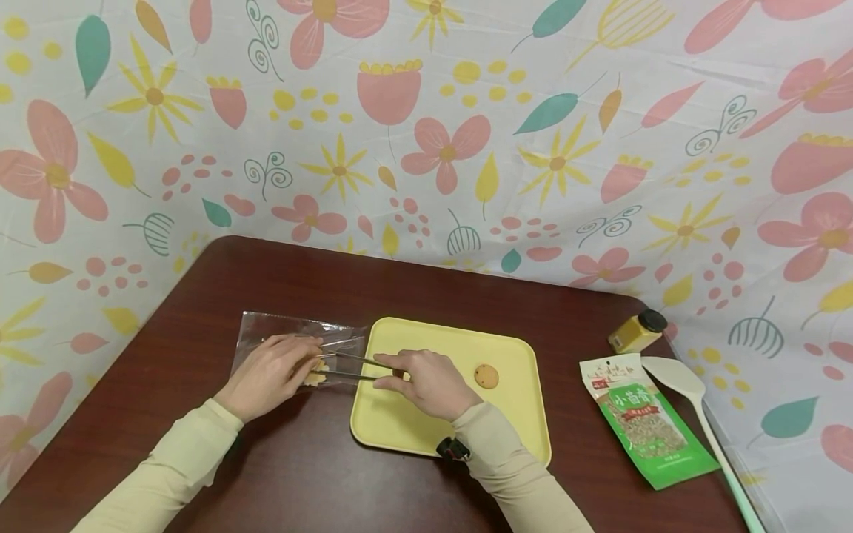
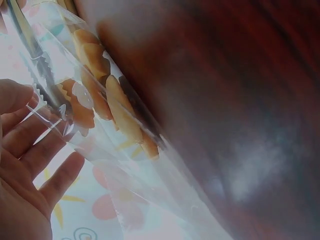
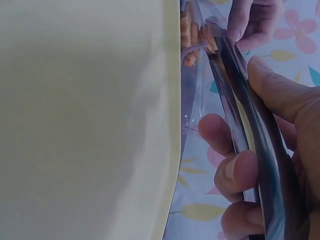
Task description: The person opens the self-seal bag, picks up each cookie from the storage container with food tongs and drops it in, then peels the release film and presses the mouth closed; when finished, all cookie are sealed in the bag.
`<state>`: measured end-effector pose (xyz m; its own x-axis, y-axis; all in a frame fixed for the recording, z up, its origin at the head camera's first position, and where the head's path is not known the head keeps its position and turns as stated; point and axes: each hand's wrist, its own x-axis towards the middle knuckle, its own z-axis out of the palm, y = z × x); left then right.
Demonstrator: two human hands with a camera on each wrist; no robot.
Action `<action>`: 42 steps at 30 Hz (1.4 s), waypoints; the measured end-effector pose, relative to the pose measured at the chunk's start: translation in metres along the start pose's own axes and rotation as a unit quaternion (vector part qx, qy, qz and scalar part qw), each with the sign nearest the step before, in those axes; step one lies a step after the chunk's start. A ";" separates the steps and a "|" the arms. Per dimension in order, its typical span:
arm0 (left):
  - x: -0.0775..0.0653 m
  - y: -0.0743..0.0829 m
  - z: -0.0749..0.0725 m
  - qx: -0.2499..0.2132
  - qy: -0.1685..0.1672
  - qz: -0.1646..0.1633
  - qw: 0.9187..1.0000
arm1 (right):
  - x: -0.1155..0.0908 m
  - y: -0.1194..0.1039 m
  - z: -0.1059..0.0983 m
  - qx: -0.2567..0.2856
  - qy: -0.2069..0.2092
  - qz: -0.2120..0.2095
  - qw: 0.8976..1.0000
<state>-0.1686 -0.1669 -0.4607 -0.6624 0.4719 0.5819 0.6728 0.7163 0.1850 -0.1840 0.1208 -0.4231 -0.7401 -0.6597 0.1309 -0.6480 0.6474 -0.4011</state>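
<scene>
My right hand (image 1: 429,381) grips a pair of metal tongs (image 1: 353,376) and points them left over the tray's edge. Their serrated tips (image 2: 50,95) reach into a clear plastic bag (image 1: 258,326), right beside one of the several brown cookies (image 2: 122,112) inside. At the bag's mouth, my left hand (image 1: 273,370) pinches the plastic film between thumb and fingers. Under my right forearm sits a yellow tray (image 1: 460,333) with one round cookie (image 1: 486,376) on it.
At the right of the brown table (image 1: 300,274) lie a green-and-white spice packet (image 1: 643,422), a white spatula (image 1: 676,375) with a pale green handle, and a yellow jar (image 1: 629,337) with a black lid. A flower-patterned cloth (image 1: 446,215) hangs behind the table.
</scene>
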 end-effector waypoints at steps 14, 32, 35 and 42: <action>0.001 0.001 -0.001 -0.003 -0.002 -0.005 1.000 | -0.004 0.003 -0.001 0.011 -0.009 0.009 1.000; 0.002 0.001 -0.001 0.002 0.000 0.001 1.000 | -0.014 0.007 -0.005 0.012 -0.009 0.023 1.000; 0.002 0.001 -0.001 0.005 -0.002 -0.001 1.000 | -0.015 0.008 -0.005 0.014 -0.007 0.024 1.000; 0.000 0.001 -0.001 0.005 -0.004 0.000 1.000 | -0.018 0.008 -0.006 0.014 0.001 0.023 1.000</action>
<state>-0.1680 -0.1665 -0.4596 -0.6652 0.4758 0.5755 0.6691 0.7219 0.1765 -0.1764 0.1402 -0.4236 -0.7691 -0.6291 0.1127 -0.6079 0.6657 -0.4327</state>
